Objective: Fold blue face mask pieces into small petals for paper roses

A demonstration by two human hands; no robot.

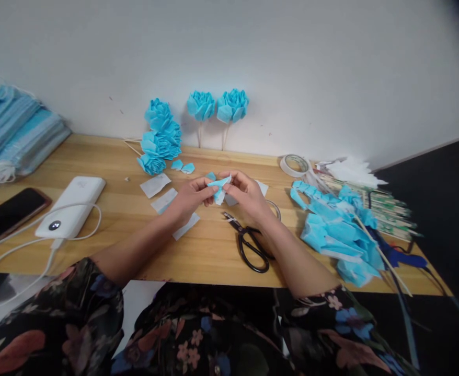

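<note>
My left hand (190, 198) and my right hand (245, 194) meet above the middle of the wooden table (107, 156). Both pinch a small folded piece of blue mask fabric (218, 189) between their fingertips. Black scissors (249, 243) lie just below my right wrist. Small white and blue fabric scraps (162, 192) lie on the table to the left of my left hand.
Finished blue fabric flowers (159, 138) lie and lean against the wall (217, 107). A stack of blue masks (13, 130) sits far left, beside a phone (6, 214) and a white power bank (70, 206). Tape roll (294, 165), cut blue fabric (337, 235) and sticks (386, 209) fill the right.
</note>
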